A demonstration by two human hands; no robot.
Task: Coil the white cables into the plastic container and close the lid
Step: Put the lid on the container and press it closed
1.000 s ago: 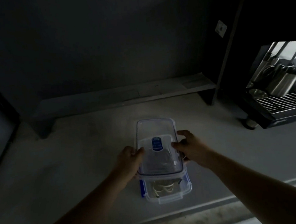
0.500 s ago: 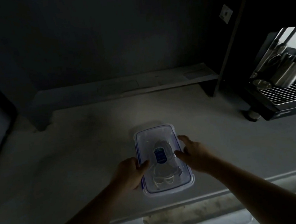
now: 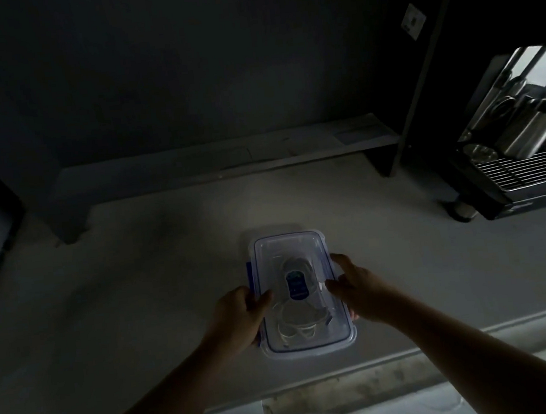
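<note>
Head view, dim light. One container point(image 3: 306, 343): clear plastic, rectangular with rounded corners, blue seal line running round under the rim. It sits flat on a matte grey counter point(image 3: 141, 303), near the front edge, about centre of frame. Long axis runs away from me, tilted slightly so the far end leans left

One lid point(image 3: 289, 248), clear plastic too, lying flat on top of the box and lined up with it; small dark blue oval label point(image 3: 296, 283) in the middle. Blue clips show along the left side; can't tell if any are latched

White cables point(image 3: 296, 328) coiled inside, visible through the lid as pale thin loops, bunched toward the near half. Count not readable, they overlap

Two hands, both mine. Left hand point(image 3: 239, 317) wraps the left long edge, thumb on top of the lid, fingers curled down the side wall, gripping the box. Right hand point(image 3: 356, 290) on the right long edge, thumb on the lid top, fingers spread down the side, also gripping the box

Rest: one long low grey shelf point(image 3: 227, 161) along the back wall, flat top, blocky legs. One coffee machine point(image 3: 519, 149) at far right, shiny steel body with a wire drip grate. One small square wall plate point(image 3: 414, 21) above it
</note>
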